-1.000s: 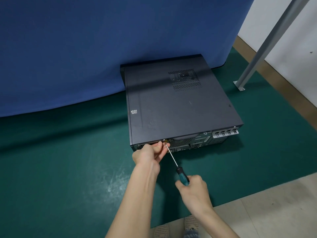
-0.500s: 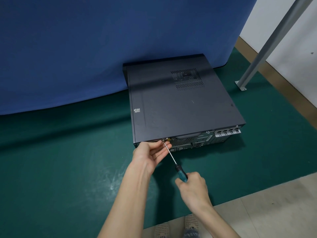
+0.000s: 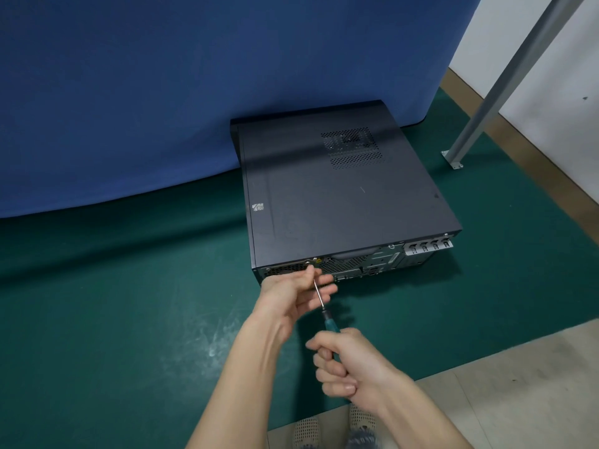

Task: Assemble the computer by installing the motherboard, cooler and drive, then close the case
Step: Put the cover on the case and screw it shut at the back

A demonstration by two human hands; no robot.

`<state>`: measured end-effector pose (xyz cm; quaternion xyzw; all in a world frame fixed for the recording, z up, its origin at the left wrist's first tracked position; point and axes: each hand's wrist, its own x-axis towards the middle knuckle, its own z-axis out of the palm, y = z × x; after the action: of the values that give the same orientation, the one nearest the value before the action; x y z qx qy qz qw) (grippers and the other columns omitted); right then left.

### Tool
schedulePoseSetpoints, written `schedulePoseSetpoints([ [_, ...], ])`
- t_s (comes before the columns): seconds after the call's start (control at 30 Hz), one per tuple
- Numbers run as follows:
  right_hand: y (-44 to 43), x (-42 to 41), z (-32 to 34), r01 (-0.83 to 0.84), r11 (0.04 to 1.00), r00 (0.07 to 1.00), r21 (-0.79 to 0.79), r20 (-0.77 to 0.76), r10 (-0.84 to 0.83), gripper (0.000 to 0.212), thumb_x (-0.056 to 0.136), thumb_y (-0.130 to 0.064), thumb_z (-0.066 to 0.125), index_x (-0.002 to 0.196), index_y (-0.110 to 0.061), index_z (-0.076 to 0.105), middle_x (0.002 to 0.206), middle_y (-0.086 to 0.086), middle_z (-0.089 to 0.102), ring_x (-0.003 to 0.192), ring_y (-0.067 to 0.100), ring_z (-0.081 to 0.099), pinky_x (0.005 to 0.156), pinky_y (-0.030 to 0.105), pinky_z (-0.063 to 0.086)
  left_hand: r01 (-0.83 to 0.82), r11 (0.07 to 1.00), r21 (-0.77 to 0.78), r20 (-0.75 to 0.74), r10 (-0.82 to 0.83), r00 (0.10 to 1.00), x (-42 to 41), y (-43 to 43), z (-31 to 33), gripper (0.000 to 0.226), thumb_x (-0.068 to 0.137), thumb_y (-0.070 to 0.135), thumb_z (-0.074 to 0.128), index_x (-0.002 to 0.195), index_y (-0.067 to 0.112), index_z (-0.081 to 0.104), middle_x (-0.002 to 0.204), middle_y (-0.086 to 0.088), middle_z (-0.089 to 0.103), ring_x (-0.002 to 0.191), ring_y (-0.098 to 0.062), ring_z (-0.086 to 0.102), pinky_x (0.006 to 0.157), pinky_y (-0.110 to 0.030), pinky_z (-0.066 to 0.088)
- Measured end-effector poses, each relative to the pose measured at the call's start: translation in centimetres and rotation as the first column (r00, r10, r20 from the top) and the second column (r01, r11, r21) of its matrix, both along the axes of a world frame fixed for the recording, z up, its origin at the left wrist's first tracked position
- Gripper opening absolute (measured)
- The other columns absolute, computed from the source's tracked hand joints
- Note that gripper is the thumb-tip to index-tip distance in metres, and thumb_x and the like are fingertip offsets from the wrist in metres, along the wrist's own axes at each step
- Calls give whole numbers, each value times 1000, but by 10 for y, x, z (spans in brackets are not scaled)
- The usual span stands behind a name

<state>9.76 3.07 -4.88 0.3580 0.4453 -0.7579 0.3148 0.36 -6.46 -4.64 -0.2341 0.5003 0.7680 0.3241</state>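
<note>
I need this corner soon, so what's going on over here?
A person is working at the back of a computer case that lies flat on the green mat with its side panel on. The right hand grips the teal handle of a screwdriver. The left hand steadies the shaft with straight fingers near a rear screw. The fingers hide the tip. It looks like the closing step.

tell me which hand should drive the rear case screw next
Right. The right hand grips the screwdriver, aimed at the screw on the case rear; the left hand only touches its shaft.
</note>
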Motion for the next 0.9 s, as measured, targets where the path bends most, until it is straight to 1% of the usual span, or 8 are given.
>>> schedulePoseSetpoints([
  [0.1, 2, 1, 2, 33, 974, 999, -224, 20, -29, 33, 83, -14, 63, 55, -12, 46, 42, -1, 26, 30, 7, 15, 27, 15, 15, 51, 997, -58, -104, -57, 993, 4, 5, 1, 24, 98, 10, 47, 104, -10, 59, 84, -19, 72, 69, -27, 72, 62, -29, 59],
  [0.17, -3, 6, 2, -62, 994, 995, 96, -66, 68, 28, 81, -26, 71, 67, -11, 52, 48, 2, 38, 34, 11, 23, 33, 19, 22, 32, 985, -169, -179, -63, 982, 5, 9, 4, 23, 98, 8, 47, 101, -12, 59, 74, -15, 72, 59, -23, 70, 54, -25, 57],
  [0.3, -21, 14, -6, -107, 528, 902, 842, -142, 408, 37, 84, -29, 65, 60, -16, 40, 50, -5, 42, 48, 17, 35, 48, 30, 31, 3, 953, -302, -246, -81, 966, 8, 13, 7, 21, 97, 8, 49, 98, -10, 60, 72, -12, 72, 53, -20, 68, 48, -23, 53],
  [0.4, -17, 7, -4, 41, 963, 959, 267, -280, 37, 31, 91, -16, 59, 63, -11, 47, 43, 5, 39, 33, 12, 25, 36, 17, 20, 84, 988, -130, -197, -109, 974, 10, 5, 7, 17, 99, 10, 47, 107, -2, 55, 83, -16, 72, 62, -27, 70, 54, -28, 57],
  [0.47, -3, 5, -1, 74, 993, 977, -93, -194, -91, 25, 87, -20, 63, 68, -6, 56, 43, 8, 36, 32, 11, 18, 34, 15, 18, 190, 980, -58, -182, -197, 963, 10, -1, 8, 18, 99, 10, 46, 116, 3, 49, 86, -22, 71, 67, -32, 71, 56, -33, 58],
  [0.67, -9, 14, -9, -122, 847, 965, 517, -136, 222, 24, 84, -12, 66, 63, -7, 55, 42, 1, 39, 33, 12, 24, 39, 21, 20, 193, 958, -214, -253, -245, 936, 12, 2, 2, 32, 98, 5, 47, 129, -1, 42, 72, -17, 70, 54, -26, 68, 49, -29, 52],
  [0.8, -4, 8, -5, 33, 989, 996, 142, -90, -20, 34, 88, -4, 57, 57, -10, 43, 40, -1, 24, 32, 9, 17, 36, 14, 14, 444, 895, -51, -219, -444, 869, 15, -18, 2, 52, 91, 5, 58, 136, 22, 36, 100, -19, 71, 86, -30, 70, 68, -31, 54],
  [0.9, 5, 7, -5, 100, 993, 994, -67, -46, -103, 32, 84, -6, 64, 58, -10, 46, 44, 1, 24, 33, 9, 16, 33, 14, 16, 491, 863, -118, -221, -505, 834, 19, -20, 2, 62, 84, -16, 56, 132, 19, 41, 89, -20, 72, 68, -20, 68, 59, -23, 51],
])
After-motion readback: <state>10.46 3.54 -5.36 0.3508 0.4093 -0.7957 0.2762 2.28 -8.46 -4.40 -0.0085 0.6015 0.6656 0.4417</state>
